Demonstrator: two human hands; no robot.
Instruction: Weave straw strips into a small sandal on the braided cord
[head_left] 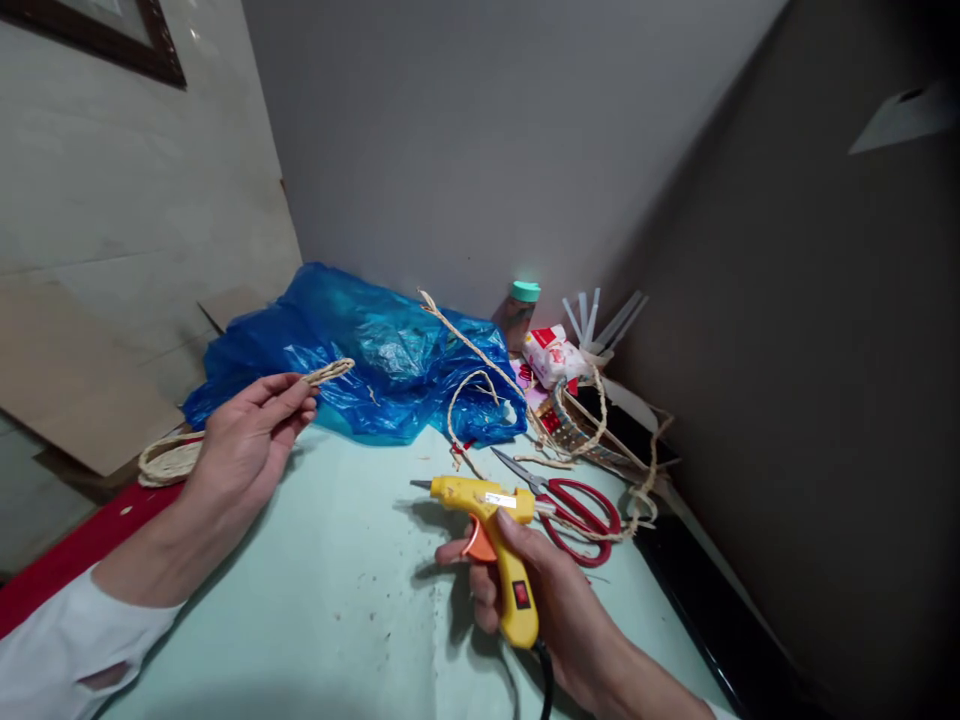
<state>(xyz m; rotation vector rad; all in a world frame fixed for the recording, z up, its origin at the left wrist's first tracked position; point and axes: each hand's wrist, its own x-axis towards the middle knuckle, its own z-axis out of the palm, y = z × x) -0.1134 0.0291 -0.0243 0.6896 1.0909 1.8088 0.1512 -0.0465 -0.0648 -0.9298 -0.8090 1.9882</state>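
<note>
Plainly, glue gun point(478, 497) in right hand point(561, 592).

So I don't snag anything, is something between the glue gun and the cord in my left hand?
Nothing visible stands between the glue gun in your right hand and the folded cord pinched in your left hand; the blue bag lies farther back.

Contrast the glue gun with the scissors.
The glue gun is mostly yellow; the scissors are red-handled. The glue gun is held in the right hand, while the scissors lie on the table. The glue gun has a black cord; the scissors have none. Both point leftward in the picture.
</note>
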